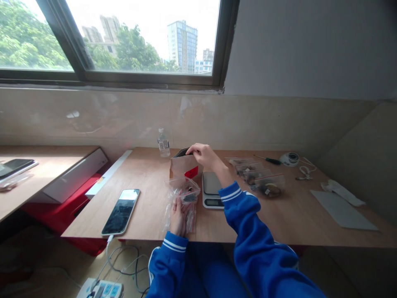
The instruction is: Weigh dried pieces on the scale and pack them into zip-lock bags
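My left hand [178, 215] grips a clear zip bag [190, 191] with small dark pieces inside, near the table's front edge. More clear plastic bags [191, 221] lie under and beside that hand. Beyond it stands an open cardboard box [180, 166] with a red patch on its side and something dark showing at its top. My right hand [203, 155] reaches over the box's opening with fingers bent down and closed; whatever they hold is hidden. Under my right forearm sits a digital scale [211, 184], partly covered by the sleeve.
A phone [121, 212] lies at left, its cable running to a power strip [101, 288] below. A water bottle [163, 145] stands at the back. Filled zip bags [269, 185], a screwdriver [273, 160], a white dome camera [289, 159] and a grey sheet [343, 210] lie at right.
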Motion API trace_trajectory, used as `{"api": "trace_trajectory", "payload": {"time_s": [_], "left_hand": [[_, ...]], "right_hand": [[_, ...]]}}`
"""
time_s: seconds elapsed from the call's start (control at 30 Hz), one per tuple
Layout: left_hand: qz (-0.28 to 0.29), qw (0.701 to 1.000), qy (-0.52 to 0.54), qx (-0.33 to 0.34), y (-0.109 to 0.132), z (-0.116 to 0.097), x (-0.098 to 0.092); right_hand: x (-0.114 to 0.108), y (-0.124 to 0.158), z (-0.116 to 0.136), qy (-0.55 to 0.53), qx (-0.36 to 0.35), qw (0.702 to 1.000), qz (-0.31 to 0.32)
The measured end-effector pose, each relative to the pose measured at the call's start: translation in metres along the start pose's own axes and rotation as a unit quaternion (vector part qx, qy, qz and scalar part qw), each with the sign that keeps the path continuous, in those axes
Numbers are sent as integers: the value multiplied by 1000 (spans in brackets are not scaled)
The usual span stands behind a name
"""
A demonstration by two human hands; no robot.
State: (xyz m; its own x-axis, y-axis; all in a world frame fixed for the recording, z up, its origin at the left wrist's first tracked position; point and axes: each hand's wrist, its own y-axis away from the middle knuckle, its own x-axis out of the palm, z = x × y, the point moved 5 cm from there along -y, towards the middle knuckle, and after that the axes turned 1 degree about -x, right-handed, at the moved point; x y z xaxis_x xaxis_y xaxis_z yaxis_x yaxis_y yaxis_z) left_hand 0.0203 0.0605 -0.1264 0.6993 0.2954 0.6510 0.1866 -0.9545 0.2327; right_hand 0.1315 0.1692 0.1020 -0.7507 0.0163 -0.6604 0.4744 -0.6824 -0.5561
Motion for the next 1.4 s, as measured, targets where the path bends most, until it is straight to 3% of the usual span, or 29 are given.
{"api": "trace_trajectory", "payload": {"time_s": [0.1,0.2,0.27,0.33,0.4,0.5,0.67,0.83,1.0,1.17,1.4], "left_hand": [[19,1000,-10,6,1,-1,2],[31,999,-15,5,1,-1,2],[26,1000,-15,2,1,-1,1],[14,1000,-18,-2,1,-1,0],[14,1000,-22,8,2,-2,0],[47,997,-35,53,5,-5,6],[65,994,-59,72,6,-5,8],[65,991,-63,98,5,-12,15],[46,991,-41,119,7,-18,18],[23,990,-61,127,13,-23,19],[31,982,-151,107,16,-35,22]], "right_hand": [[0,5,3,17,-10,1000,-20],[-7,20,16,-17,-20,993,-114],[-7,35,20,-78,16,984,-160],[7,49,20,-151,60,981,-106],[34,62,17,-191,90,977,34],[67,79,4,-128,126,966,189],[77,86,-10,-43,127,963,233],[61,90,-5,-87,121,966,210],[54,101,1,-213,104,951,197],[62,110,-7,-321,147,922,160],[62,117,-14,-354,227,905,70]]}}
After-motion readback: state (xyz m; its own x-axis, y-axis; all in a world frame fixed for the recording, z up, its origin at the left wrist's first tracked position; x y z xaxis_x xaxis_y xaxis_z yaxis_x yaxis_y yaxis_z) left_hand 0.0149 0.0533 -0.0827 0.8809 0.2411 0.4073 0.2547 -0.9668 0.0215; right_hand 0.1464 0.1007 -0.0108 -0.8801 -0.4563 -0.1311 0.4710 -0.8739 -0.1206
